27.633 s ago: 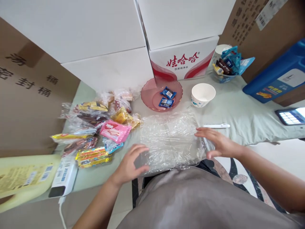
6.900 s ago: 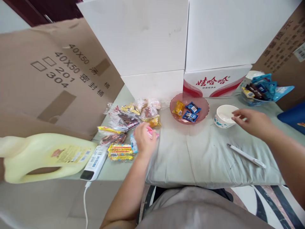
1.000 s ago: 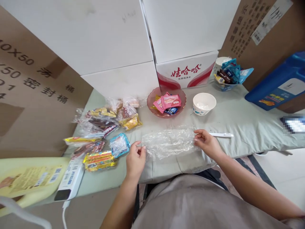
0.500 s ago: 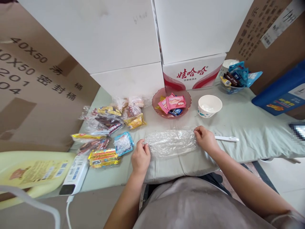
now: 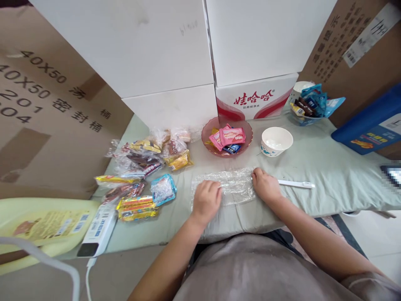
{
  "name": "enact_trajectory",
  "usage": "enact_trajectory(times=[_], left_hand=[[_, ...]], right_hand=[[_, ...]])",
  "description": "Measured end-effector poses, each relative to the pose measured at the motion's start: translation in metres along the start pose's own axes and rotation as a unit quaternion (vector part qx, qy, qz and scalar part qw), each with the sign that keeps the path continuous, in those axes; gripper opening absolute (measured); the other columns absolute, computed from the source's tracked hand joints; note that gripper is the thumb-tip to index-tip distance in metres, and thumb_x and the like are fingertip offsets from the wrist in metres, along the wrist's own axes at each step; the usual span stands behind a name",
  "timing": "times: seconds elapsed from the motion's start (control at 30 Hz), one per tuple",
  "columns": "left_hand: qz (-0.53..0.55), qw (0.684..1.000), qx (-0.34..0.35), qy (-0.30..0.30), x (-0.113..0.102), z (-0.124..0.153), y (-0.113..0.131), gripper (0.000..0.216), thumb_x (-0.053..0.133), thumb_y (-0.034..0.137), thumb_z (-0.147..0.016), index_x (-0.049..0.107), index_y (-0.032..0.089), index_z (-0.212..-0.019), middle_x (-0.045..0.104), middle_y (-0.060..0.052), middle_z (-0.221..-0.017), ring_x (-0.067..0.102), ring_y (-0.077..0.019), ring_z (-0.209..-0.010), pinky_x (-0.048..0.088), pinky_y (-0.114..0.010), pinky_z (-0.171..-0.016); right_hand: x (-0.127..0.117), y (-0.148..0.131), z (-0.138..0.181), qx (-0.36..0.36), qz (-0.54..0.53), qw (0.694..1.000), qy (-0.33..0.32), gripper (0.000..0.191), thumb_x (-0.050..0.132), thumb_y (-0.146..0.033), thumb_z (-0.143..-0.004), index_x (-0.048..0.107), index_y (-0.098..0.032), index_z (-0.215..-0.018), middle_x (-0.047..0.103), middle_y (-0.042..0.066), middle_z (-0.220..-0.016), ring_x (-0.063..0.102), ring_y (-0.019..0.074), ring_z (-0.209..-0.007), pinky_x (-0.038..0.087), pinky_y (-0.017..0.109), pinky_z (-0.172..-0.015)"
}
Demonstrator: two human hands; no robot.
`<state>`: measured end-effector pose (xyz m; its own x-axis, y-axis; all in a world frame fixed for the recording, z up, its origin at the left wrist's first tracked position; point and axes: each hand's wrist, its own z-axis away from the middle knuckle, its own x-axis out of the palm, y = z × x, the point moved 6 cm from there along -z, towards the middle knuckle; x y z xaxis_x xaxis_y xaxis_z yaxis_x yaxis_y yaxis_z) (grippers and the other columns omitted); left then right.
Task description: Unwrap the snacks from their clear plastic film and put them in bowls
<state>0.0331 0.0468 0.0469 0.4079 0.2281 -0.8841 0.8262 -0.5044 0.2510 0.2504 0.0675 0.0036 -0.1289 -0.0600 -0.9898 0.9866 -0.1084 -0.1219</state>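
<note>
One crumpled sheet of clear plastic wrap [image 5: 233,188] is seen flattened into a narrow strip on the grey-green cloth of the bench [image 5: 313,167], just in front of the pink dish [image 5: 247,131] of wrapped snacks. Its left part is hidden under the left hand [image 5: 206,200], and its edges are hard to trace against the cloth. That hand is laid palm down on the wrap, fingers curled. The right hand [image 5: 265,187] is set at the strip's right end, knuckles up; whether its grip is pinched on the film cannot be told.
</note>
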Motion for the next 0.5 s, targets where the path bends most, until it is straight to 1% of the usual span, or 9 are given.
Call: enact_trajectory(times=[0.03, 0.07, 0.13, 0.2, 0.27, 0.3, 0.37, 0.43, 0.5], left_hand=[[0.011, 0.998, 0.04, -0.041, 0.012, -0.002, 0.011, 0.023, 0.049, 0.028, -0.094, 0.063, 0.02, -0.109, 0.067, -0.01, -0.109, 0.059, -0.026, -0.109, 0.046, -0.043, -0.096], [0.012, 0.995, 0.067, -0.078, 0.023, -0.002, 0.019, 0.03, 0.051, 0.031, -0.093, 0.06, 0.02, -0.12, 0.063, -0.01, -0.123, 0.053, -0.0286, -0.121, 0.042, -0.048, -0.103], [-0.002, 0.987, 0.083, -0.136, 0.042, 0.0, 0.025, 0.05, 0.055, 0.038, -0.091, 0.048, 0.022, -0.138, 0.048, -0.01, -0.146, 0.035, -0.0334, -0.139, 0.03, -0.057, -0.112], [-0.015, 0.982, 0.077, -0.171, 0.053, 0.003, 0.023, 0.059, 0.054, 0.041, -0.091, 0.038, 0.024, -0.145, 0.037, -0.009, -0.154, 0.024, -0.0339, -0.145, 0.022, -0.061, -0.115], [-0.018, 0.98, 0.074, -0.186, 0.055, 0.005, 0.02, 0.06, 0.052, 0.041, -0.092, 0.035, 0.025, -0.147, 0.033, -0.008, -0.156, 0.021, -0.0328, -0.146, 0.018, -0.061, -0.116], [-0.018, 0.979, 0.074, -0.187, 0.055, 0.006, 0.02, 0.059, 0.051, 0.041, -0.093, 0.035, 0.024, -0.147, 0.033, -0.008, -0.156, 0.02, -0.0325, -0.147, 0.017, -0.061, -0.117], [-0.014, 0.98, 0.073, -0.186, 0.053, 0.007, 0.02, 0.059, 0.051, 0.041, -0.093, 0.035, 0.023, -0.147, 0.033, -0.008, -0.156, 0.019, -0.0329, -0.147, 0.016, -0.061, -0.117], [-0.004, 0.981, 0.071, -0.182, 0.052, 0.007, 0.022, 0.059, 0.051, 0.041, -0.093, 0.035, 0.023, -0.147, 0.035, -0.01, -0.155, 0.02, -0.0331, -0.147, 0.015, -0.062, -0.117], [0.025, 0.983, 0.067, -0.171, 0.053, 0.006, 0.022, 0.059, 0.054, 0.04, -0.092, 0.037, 0.023, -0.146, 0.036, -0.011, -0.154, 0.021, -0.0329, -0.146, 0.014, -0.062, -0.117]], right_hand=[[0.0, 0.001, 0.0, -0.004, 0.003, 1.0, 0.0, 0.026, 0.033, -0.03, -0.101, 0.055, -0.017, -0.104, 0.069, 0.01, -0.097, 0.068, 0.0223, -0.077, 0.04, 0.029, -0.061], [-0.001, 0.005, -0.001, -0.007, 0.007, 1.0, 0.0, 0.026, 0.033, -0.03, -0.101, 0.055, -0.017, -0.104, 0.069, 0.01, -0.097, 0.068, 0.0224, -0.077, 0.04, 0.029, -0.061], [-0.007, 0.017, -0.003, 0.0, 0.016, 1.0, 0.002, 0.026, 0.034, -0.03, -0.1, 0.056, -0.016, -0.104, 0.069, 0.011, -0.096, 0.067, 0.0231, -0.077, 0.04, 0.03, -0.061], [-0.018, 0.035, -0.006, 0.027, 0.025, 0.999, 0.023, 0.026, 0.037, -0.028, -0.099, 0.058, -0.015, -0.106, 0.069, 0.012, -0.097, 0.066, 0.025, -0.079, 0.043, 0.032, -0.064], [-0.032, 0.043, -0.006, 0.03, 0.026, 0.997, 0.07, 0.028, 0.039, -0.027, -0.097, 0.06, -0.013, -0.108, 0.068, 0.014, -0.1, 0.065, 0.0276, -0.088, 0.045, 0.035, -0.073], [-0.038, 0.041, -0.005, 0.008, 0.019, 0.995, 0.096, 0.029, 0.04, -0.027, -0.097, 0.062, -0.013, -0.109, 0.067, 0.015, -0.103, 0.063, 0.0285, -0.094, 0.045, 0.037, -0.079], [-0.039, 0.022, 0.0, -0.09, -0.005, 0.989, 0.121, 0.033, 0.041, -0.03, -0.097, 0.063, -0.013, -0.114, 0.065, 0.016, -0.114, 0.057, 0.0294, -0.11, 0.041, 0.04, -0.094], [-0.027, -0.006, 0.009, -0.208, -0.026, 0.972, 0.101, 0.038, 0.043, -0.036, -0.097, 0.059, -0.016, -0.125, 0.058, 0.014, -0.132, 0.047, 0.0298, -0.125, 0.033, 0.045, -0.106], [-0.008, -0.026, 0.017, -0.281, -0.034, 0.957, 0.064, 0.047, 0.045, -0.041, -0.096, 0.05, -0.02, -0.138, 0.045, 0.01, -0.147, 0.034, 0.0299, -0.138, 0.023, 0.05, -0.113]])
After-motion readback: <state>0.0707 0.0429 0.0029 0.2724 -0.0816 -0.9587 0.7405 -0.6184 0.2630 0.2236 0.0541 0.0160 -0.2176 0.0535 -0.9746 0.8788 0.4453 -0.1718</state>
